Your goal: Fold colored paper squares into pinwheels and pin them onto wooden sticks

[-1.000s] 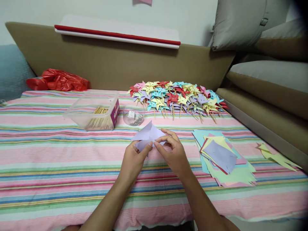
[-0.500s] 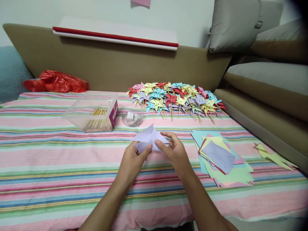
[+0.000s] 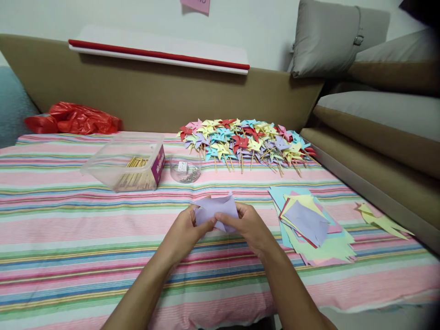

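A purple paper pinwheel head (image 3: 220, 209) is held up between both hands over the striped cloth, its broad side facing me. My left hand (image 3: 187, 229) pinches its left part, thumb on the near face. My right hand (image 3: 249, 227) grips the right part, with that thumb near the middle, close to the left thumb. The fingers behind the paper are mostly hidden. Beyond the hands stands a round clear tub (image 3: 185, 170) with small metal pieces and a white label. Left of it is a plastic box (image 3: 120, 158) of wooden sticks.
Many finished paper pinwheels (image 3: 240, 142) lie piled at the back. To the right are stacked coloured paper sheets (image 3: 309, 224) and yellow paper scraps (image 3: 381, 222). A red plastic bag (image 3: 84, 119) lies at back left. Grey-brown cushions (image 3: 378, 123) line the right side.
The purple paper has been turned in my hands; its pointed blades faced me before, and now a flatter face shows. Both hands still hold it, and the camera view has shifted slightly.
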### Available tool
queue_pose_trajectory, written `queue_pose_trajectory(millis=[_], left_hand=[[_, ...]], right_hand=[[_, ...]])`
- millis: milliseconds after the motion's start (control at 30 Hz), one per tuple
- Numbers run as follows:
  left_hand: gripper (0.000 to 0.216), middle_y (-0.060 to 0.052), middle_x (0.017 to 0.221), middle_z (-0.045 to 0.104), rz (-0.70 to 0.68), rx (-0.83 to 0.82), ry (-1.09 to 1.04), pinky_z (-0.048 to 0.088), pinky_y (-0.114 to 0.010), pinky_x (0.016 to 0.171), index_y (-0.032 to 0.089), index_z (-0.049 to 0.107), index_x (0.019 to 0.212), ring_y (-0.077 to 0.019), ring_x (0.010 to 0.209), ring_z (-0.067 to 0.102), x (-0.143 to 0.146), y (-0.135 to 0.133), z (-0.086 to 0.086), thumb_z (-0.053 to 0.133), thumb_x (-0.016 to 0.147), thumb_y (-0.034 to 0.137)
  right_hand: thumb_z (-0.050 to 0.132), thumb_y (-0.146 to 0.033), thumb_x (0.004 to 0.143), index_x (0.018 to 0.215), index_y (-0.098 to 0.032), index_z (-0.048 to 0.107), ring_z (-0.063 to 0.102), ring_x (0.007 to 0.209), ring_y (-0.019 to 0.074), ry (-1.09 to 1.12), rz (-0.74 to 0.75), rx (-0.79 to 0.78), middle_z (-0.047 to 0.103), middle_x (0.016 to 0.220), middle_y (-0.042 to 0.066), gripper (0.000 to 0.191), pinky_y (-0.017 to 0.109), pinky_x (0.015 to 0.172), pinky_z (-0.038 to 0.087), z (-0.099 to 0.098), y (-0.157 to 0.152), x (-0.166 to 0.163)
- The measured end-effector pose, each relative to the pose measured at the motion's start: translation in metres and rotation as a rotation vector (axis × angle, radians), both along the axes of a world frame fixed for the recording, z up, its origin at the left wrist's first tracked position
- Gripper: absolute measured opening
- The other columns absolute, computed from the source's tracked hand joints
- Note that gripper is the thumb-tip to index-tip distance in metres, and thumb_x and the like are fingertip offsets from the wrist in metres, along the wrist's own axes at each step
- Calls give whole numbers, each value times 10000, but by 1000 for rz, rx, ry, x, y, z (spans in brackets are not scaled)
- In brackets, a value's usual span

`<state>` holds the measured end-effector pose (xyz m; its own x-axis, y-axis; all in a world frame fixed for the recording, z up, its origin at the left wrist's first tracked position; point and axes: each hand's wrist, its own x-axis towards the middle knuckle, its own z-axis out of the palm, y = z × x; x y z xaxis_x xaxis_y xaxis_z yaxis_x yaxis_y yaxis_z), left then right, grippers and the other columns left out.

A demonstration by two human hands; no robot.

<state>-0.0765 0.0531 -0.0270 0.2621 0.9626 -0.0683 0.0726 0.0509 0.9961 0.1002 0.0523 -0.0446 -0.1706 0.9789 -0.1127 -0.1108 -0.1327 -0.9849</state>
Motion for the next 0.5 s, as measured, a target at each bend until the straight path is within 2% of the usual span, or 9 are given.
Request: queue_pose_trajectory(millis=[133,233,333,400,500], left_hand=[[258,30,644,580,-70,-41,4,341,-234,518,182,675,835,-129,562,464,-6,3,0,783,750,401],[280,7,719,654,-69,-74,-57,427,-246,589,175,697,893,-146,626,553,-6,4,-1,804,745,386],[451,-37,886,741,-20,-139,-220,514,-301,762,191,675,1108,-201,813,673,0,2,-5,846,721,348],[547,-54,981,761,45,-185,-346,519,-327,864,210,635,1200,-213,929,696,7,-1,-9,864,715,314],[473,-60,1038,758,135,-228,-463,514,-311,899,196,670,1129,-187,954,688,19,-6,-15,872,714,299]], right_hand=[[791,-386,768,887,-152,749,553,691,138,-1,35,-6,679,780,4,266,262,641,427,2,-1,0],[812,-362,749,832,-137,754,536,664,134,22,-10,-7,674,741,5,247,259,618,403,3,-1,-2],[829,-358,735,832,-125,762,560,681,145,146,-122,-7,702,765,24,261,274,655,423,2,0,-6],[818,-379,749,877,-136,761,594,735,159,224,-192,5,726,822,33,280,291,725,454,1,1,-9],[802,-397,766,928,-154,753,626,807,175,319,-245,18,744,900,41,296,312,796,478,-1,2,-16]])
